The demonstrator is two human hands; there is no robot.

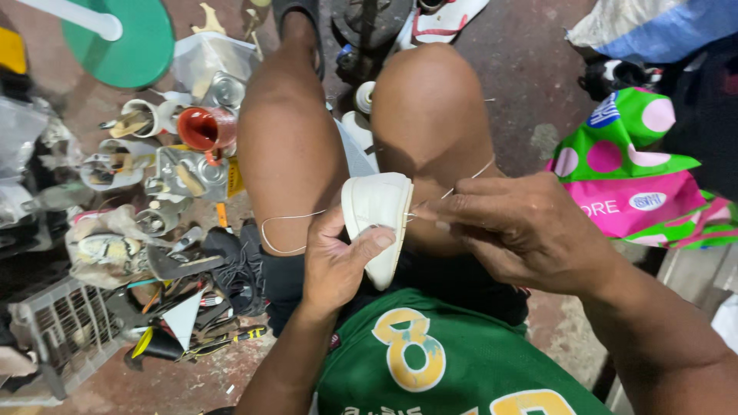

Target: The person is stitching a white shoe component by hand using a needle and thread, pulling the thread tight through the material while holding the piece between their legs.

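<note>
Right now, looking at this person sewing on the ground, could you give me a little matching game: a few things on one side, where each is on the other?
Things:
1. white shoe
2. red cup
3. green round stool
4. polka-dot bag

Places:
A. top left corner
B. on the right side, on the floor
C. held in the left hand
D. among the tools left of the knees

Pairs: 1-C, 2-D, 3-A, 4-B

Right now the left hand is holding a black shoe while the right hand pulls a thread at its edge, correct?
Not quite: the shoe is white, not black, as the head view shows. The left hand does hold it, and the right hand pulls the thread at its edge.
</note>
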